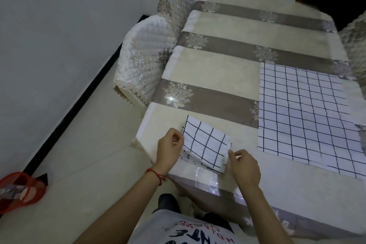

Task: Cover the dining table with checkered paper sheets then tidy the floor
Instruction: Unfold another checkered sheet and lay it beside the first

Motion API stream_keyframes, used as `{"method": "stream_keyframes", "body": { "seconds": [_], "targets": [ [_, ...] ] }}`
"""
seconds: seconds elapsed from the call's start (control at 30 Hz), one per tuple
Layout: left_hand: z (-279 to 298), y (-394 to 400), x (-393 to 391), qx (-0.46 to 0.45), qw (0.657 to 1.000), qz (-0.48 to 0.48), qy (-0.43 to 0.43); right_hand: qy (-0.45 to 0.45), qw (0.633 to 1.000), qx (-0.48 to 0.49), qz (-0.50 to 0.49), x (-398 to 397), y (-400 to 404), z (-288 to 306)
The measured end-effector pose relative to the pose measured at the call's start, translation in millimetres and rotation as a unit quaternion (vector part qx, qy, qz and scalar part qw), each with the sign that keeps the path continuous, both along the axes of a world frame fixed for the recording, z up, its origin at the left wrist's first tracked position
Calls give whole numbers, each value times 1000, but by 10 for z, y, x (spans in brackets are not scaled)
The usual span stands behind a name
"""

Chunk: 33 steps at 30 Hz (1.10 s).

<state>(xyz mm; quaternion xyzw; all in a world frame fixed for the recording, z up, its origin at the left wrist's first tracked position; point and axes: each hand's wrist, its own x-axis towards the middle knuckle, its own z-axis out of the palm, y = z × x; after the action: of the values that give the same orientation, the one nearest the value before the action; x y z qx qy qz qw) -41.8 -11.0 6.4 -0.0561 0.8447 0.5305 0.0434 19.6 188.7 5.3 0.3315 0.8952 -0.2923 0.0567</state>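
Both hands work on a folded checkered sheet point(206, 144) that lies at the near left corner of the dining table point(227, 69). The left hand point(170, 145) pinches the left edge of the sheet between the thumb and the fingers, which are closed together on the paper. The right hand point(244, 166) pinches the right corner of the sheet in the same way, with the fingertips pressed together on the paper edge. The top layer of the sheet is lifted a little, and more folded layers show under it, resting on the table. A second checkered sheet point(309, 115), already spread flat, covers the near right part of the table. A red string bracelet point(156, 174) is around the left wrist. On the floor at the left, near the wall, stands a red basket point(21, 191)
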Motion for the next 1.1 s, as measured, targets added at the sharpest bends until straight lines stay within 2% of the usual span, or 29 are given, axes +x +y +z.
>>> {"method": "stream_keyframes", "body": {
  "seconds": [0.07, 0.17, 0.27, 0.37, 0.43, 0.5, 0.6, 0.73, 0.87, 1.1],
  "targets": [
    [164, 34, -29, 68, 998, 6, -10, 54, 998, -18, 26, -23, -15, 120],
    [459, 111, -71, 171, 985, 17, -22, 153, 974, -125, 110, -79, -126, 377],
    [730, 203, -100, 232, 972, 24, -12, 186, 943, -200, 191, -134, -304, 604],
    [925, 262, -120, 253, 967, 15, 2, 245, 928, -157, 233, -198, -414, 705],
    [1003, 258, -127, 263, 965, 3, 15, 305, 922, -103, 217, -253, -418, 748],
    [1018, 213, -128, 248, 968, 1, 45, 334, 918, -103, 188, -299, -383, 804],
    [967, 63, -174, 125, 986, -11, 105, 308, 921, -148, 190, -366, -296, 931],
    [1073, -49, -292, 57, 981, -165, 84, 271, 907, -188, 261, -441, -189, 1153],
    [1252, -23, -384, 91, 972, -199, 82, 258, 906, -212, 259, -500, -99, 1323],
    [1372, -133, -554, 154, 975, -92, 131, 257, 895, -333, 148, -454, 129, 1330]
  ]
}}
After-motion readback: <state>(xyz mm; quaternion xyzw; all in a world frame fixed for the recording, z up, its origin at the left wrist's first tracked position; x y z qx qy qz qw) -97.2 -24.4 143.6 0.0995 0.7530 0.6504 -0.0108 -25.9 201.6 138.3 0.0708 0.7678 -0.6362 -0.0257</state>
